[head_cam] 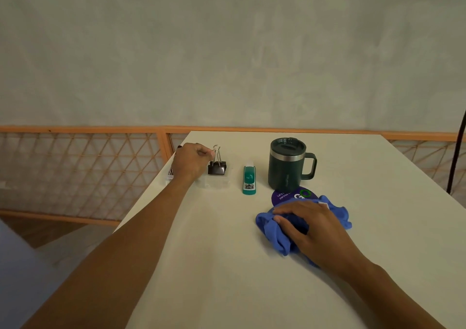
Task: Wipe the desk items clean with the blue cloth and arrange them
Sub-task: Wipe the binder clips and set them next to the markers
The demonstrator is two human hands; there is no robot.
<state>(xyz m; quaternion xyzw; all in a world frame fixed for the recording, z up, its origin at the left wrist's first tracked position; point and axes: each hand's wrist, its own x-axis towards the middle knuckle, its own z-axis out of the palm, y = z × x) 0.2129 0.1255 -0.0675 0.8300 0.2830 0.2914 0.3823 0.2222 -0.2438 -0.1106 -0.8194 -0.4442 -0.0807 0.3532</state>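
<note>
Head view: left grip [194, 162] pinched on binder clip [217, 168], right grip [315, 225] slack atop blue cloth [271, 232], stapler [249, 180] between.

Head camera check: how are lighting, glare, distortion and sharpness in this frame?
Head view: lighting is soft and dim with a greenish cast, and shadows on the desk are faint; no harsh glare, only a pale sheen on the steel band of the green mug; the wide-angle lens splays the desk edges toward the camera; small print on the purple disc is too soft to read.
</note>
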